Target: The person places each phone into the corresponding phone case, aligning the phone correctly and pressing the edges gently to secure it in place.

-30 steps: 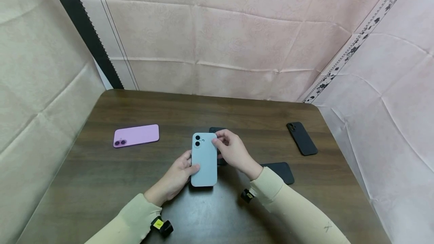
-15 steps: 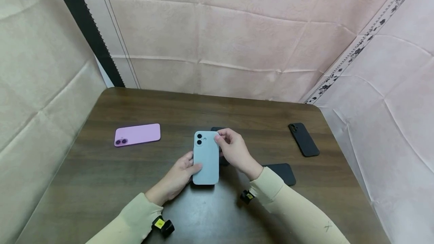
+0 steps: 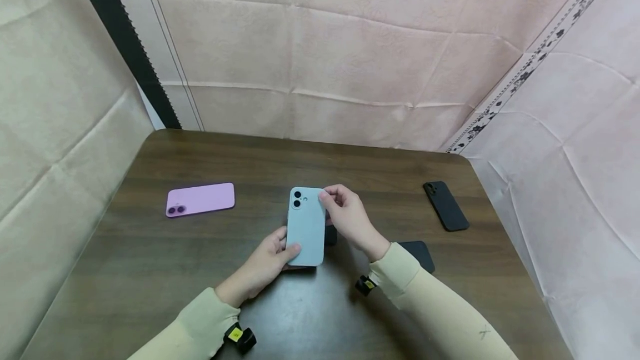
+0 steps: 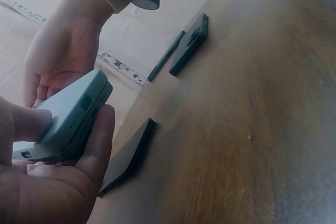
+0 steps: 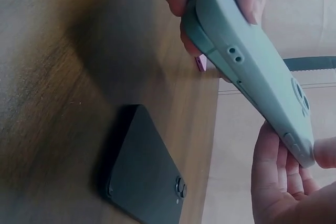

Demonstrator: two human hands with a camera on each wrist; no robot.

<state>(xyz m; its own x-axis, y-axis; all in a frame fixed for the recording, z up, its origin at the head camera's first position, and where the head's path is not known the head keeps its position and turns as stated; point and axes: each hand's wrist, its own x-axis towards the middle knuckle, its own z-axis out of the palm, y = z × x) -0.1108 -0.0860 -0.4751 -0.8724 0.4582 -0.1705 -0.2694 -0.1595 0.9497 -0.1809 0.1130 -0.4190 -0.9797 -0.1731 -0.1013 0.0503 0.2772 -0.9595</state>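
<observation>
Over the middle of the table, a light blue phone case (image 3: 306, 238) is held with its camera cutouts facing up. A teal phone (image 5: 198, 36) shows beneath the case in the right wrist view, offset from its edge along one side and at the bottom end. My left hand (image 3: 265, 263) grips both by the lower left side, thumb on the case's back. At the upper right corner, my right hand (image 3: 350, 218) pinches the case between thumb and fingers. A black phone (image 5: 144, 166) lies on the table behind them, mostly hidden in the head view.
A purple phone (image 3: 200, 200) lies at the table's left. On the right are a black phone with a camera bump (image 3: 446, 206) and a dark flat phone-shaped item (image 3: 417, 253), partly covered by my right forearm. Cloth walls enclose the wooden table (image 3: 150, 271).
Both hands have shifted slightly away from me and to the right with the case and phone, which now tilt a little. Both grips stay in place.
</observation>
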